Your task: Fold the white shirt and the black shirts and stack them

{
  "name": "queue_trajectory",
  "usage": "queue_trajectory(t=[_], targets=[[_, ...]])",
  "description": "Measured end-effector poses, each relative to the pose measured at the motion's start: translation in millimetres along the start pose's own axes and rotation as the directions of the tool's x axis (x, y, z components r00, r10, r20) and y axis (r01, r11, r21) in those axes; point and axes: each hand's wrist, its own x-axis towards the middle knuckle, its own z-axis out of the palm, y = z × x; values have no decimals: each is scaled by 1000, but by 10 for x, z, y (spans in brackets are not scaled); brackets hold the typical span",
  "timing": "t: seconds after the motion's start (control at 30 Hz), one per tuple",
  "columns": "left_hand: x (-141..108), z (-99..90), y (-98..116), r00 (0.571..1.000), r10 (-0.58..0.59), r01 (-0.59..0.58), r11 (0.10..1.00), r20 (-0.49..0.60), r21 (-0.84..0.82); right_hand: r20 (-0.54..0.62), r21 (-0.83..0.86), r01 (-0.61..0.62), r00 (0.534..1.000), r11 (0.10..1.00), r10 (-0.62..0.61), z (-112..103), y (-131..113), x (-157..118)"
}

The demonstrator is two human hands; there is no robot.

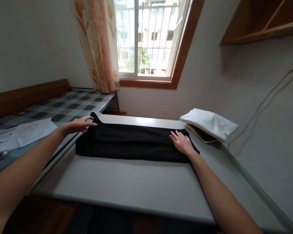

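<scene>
A long strip of folded black cloth [134, 142] lies across the white table, its kind of garment not clear from here. At its left end, my left hand [81, 124] grips the far corner, which is raised off the tabletop and curls up above the fingers. My right hand [182, 142] rests flat on the right end of the cloth, fingers stretched out and slightly apart. Both forearms reach in from the lower corners of the view.
The white table [134, 182] meets the right wall. A stack of folded clothes with a white one [210, 123] on top sits at the back right. Left stands a bed with a checked mattress [88, 102] and papers [31, 133]. A cable [261, 100] hangs along the wall.
</scene>
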Motion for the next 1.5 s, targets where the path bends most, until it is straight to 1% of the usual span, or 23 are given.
queue_trajectory(t=[0.07, 0.1, 0.2, 0.27, 0.33, 0.37, 0.43, 0.5, 0.57, 0.6, 0.67, 0.77, 0.83, 0.97, 1.17, 1.27, 1.5], targets=[[30, 181, 105, 995, 50, -47, 998, 83, -35, -1, -7, -1, 1000, 1000, 1, 1, -1, 0], [40, 297, 147, 992, 76, -72, 997, 100, -39, -2, -11, 0, 1000, 1000, 0, 2, -1, -1], [54, 701, 223, 984, 92, -99, 994, 153, 42, -9, -19, 8, 1000, 1000, -8, 1, -2, -12], [50, 941, 255, 984, 86, -107, 986, 157, 132, -16, -22, 13, 1000, 1000, -13, -5, -5, -24], [45, 1095, 299, 988, 90, -116, 968, 126, 223, -18, -25, 13, 1000, 1000, -14, -14, -9, -34], [46, 1137, 332, 990, 91, -116, 963, 112, 244, -16, -26, 14, 1000, 1000, -15, -18, -11, -37], [58, 1177, 418, 991, 94, -114, 968, 99, 223, -11, -24, 14, 1000, 1000, -14, -24, -13, -36], [75, 1212, 517, 989, 92, -110, 981, 113, 160, -8, -20, 12, 1000, 1000, -12, -23, -11, -29], [81, 1293, 604, 984, 97, -117, 984, 147, 136, -5, -17, 9, 1000, 1000, -9, -18, -5, -21], [77, 1352, 638, 981, 98, -124, 980, 168, 152, -3, -16, 8, 1000, 1000, -9, -14, -2, -18], [51, 1488, 685, 977, 110, -154, 957, 185, 246, -3, -12, 8, 1000, 1000, -8, -8, 4, -17], [-2, 1637, 735, 974, 178, -221, 876, 138, 430, -12, -5, 14, 1000, 1000, -14, -3, 7, -21], [-32, 1666, 775, 968, 220, -251, 835, 121, 489, -15, -4, 18, 1000, 1000, -18, -1, 7, -22], [-82, 1684, 854, 960, 245, -280, 822, 136, 495, -10, -10, 17, 1000, 1000, -17, -2, 7, -19], [-187, 1884, 855, 956, 286, -258, 707, 67, 658, -25, -12, 22, 999, 1000, -22, -44, -18, -60], [-212, 1928, 844, 958, 285, -239, 700, 44, 673, -26, -11, 22, 999, 1000, -22, -62, -30, -79], [-218, 1935, 831, 951, 307, -240, 696, 21, 677, -24, 3, 15, 1000, 1000, -14, -43, -14, -59]])
